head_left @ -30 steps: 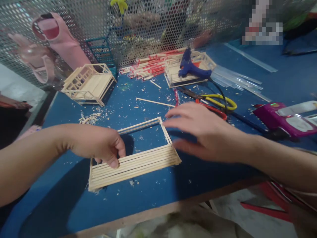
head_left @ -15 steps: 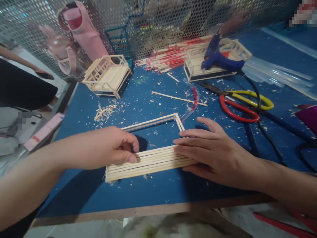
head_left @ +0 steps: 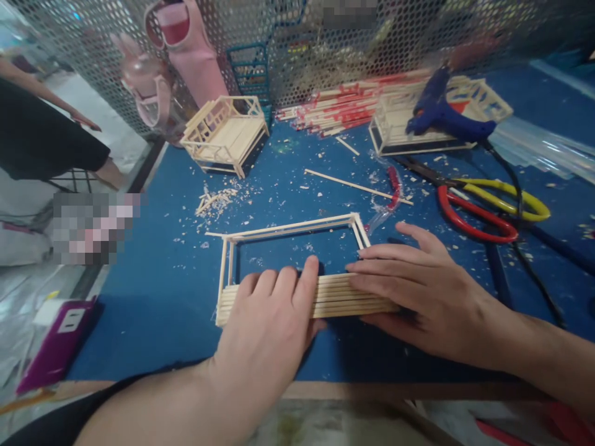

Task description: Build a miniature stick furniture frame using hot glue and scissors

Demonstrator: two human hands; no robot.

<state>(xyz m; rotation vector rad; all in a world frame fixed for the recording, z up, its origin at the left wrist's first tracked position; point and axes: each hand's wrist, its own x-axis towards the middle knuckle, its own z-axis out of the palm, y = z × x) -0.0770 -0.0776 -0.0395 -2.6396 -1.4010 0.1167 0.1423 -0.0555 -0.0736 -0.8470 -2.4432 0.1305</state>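
Stick frame (head_left: 337, 297) rests on the worktop (head_left: 181, 322), left of the cutters (head_left: 450, 182) and under 2 hands. Left hand (head_left: 274, 303), partly curled, holds its slatted side, fingers across the top, thumb at the near edge. Right hand (head_left: 423, 285), loosely spread, touches the end nearest the cutters. The long axis runs sideways, right end angled slightly away from the person, slatted side toward the person.

The light is dim — shadows soft, edges blurred.
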